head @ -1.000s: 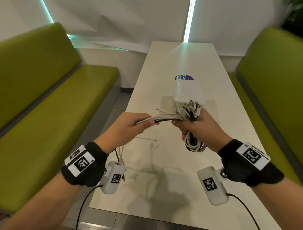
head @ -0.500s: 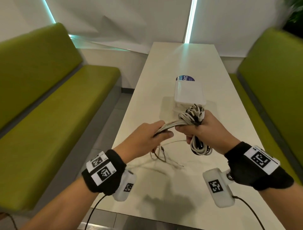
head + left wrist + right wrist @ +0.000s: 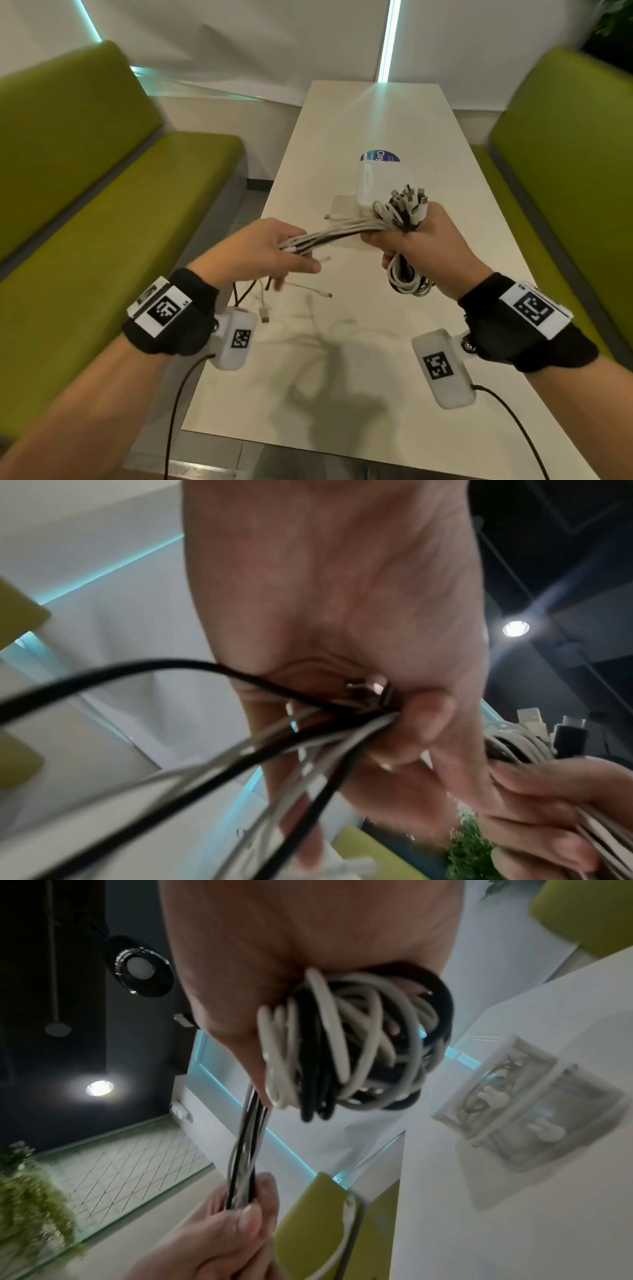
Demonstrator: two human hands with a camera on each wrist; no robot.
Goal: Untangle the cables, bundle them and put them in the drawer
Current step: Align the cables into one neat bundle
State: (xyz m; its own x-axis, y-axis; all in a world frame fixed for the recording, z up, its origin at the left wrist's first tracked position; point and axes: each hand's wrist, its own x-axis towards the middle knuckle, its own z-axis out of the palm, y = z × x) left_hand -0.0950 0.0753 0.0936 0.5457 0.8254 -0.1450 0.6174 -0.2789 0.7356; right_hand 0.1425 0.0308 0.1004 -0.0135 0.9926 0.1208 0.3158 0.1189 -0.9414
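Observation:
My right hand [image 3: 421, 246] grips a coiled bundle of white and black cables [image 3: 407, 281], loops hanging below the fist and plug ends [image 3: 409, 200] sticking up above it. The right wrist view shows the loops [image 3: 352, 1047] under the palm. A straight run of cable strands [image 3: 329, 236] stretches left from the bundle to my left hand [image 3: 270, 250], which grips them, thumb pressed on the strands [image 3: 342, 723]. Loose ends [image 3: 263, 308] dangle below the left hand. A small white drawer unit [image 3: 383, 185] stands on the table just beyond the bundle.
The long white table [image 3: 359, 342] runs away from me between two green benches, one on the left [image 3: 102, 212] and one on the right [image 3: 582, 164]. A blue round label [image 3: 380, 157] lies behind the drawer unit. Both hands hover above the table's near half.
My left hand slid in toward the right hand along the strands, then drew back out to the left, stretching them again. The right hand kept hold of the coil and rose slightly.

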